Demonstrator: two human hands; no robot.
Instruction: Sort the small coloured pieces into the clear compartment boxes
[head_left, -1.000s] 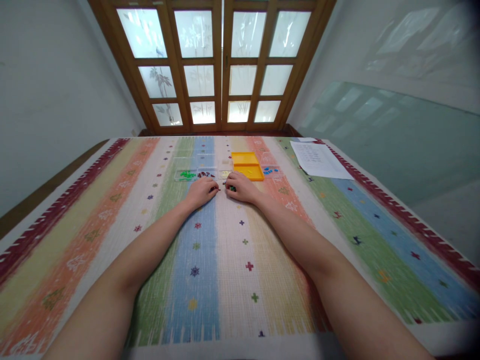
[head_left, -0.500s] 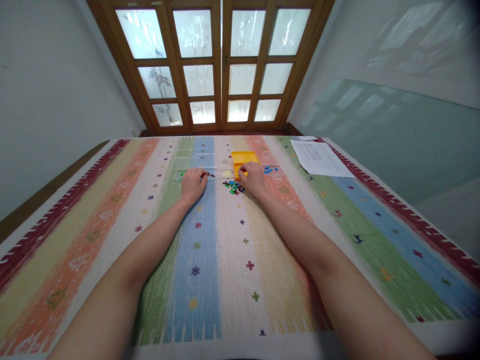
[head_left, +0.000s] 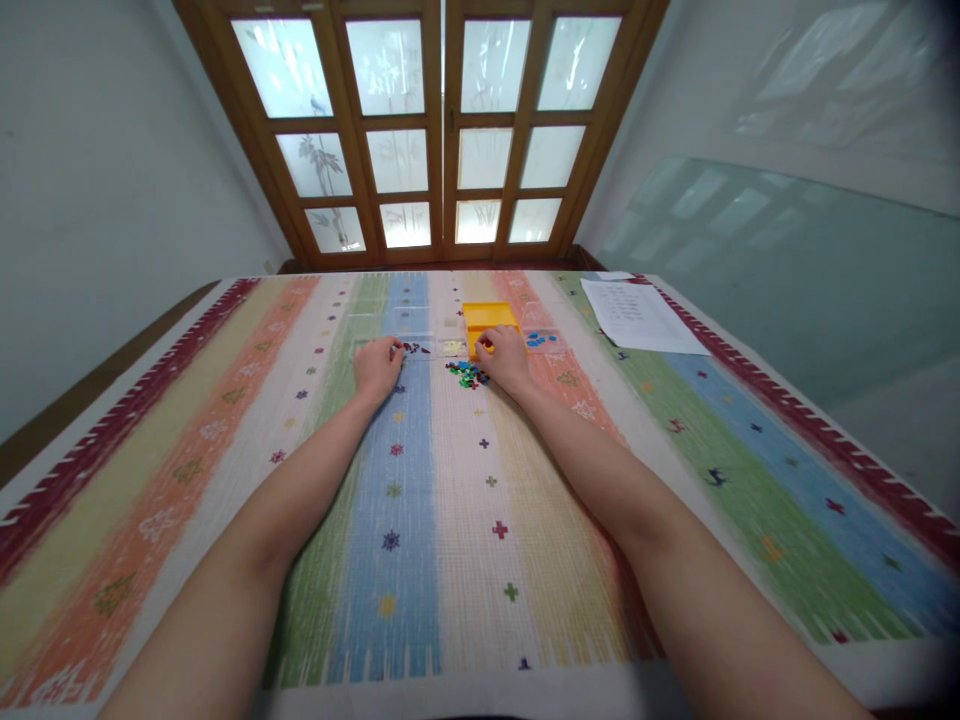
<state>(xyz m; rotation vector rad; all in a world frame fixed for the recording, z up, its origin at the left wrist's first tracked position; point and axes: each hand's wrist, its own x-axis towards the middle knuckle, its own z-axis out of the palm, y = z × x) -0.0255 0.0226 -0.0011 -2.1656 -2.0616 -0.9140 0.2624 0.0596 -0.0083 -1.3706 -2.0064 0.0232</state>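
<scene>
My left hand (head_left: 377,367) is over the left clear box (head_left: 424,338), its fingers curled together at the tips. What they hold, if anything, is too small to make out. Dark red pieces (head_left: 417,349) lie just right of those fingertips. My right hand (head_left: 505,358) is at the front of an open yellow box (head_left: 489,313), thumb and fingers pinched over its near part. Whatever is in that pinch is hidden. Between the hands a pile of small green, blue and dark red pieces (head_left: 466,376) lies on the cloth.
A small clear box with pale yellow pieces (head_left: 453,348) stands between the hands. Right of the yellow box, blue pieces (head_left: 541,341) lie in another clear box. Printed paper (head_left: 643,318) rests at the far right of the striped tablecloth (head_left: 465,560). Beyond the table are wooden glass-paned doors (head_left: 442,130).
My left hand has moved slightly left, uncovering more of the dark red pieces and covering the green ones. My right hand has barely shifted.
</scene>
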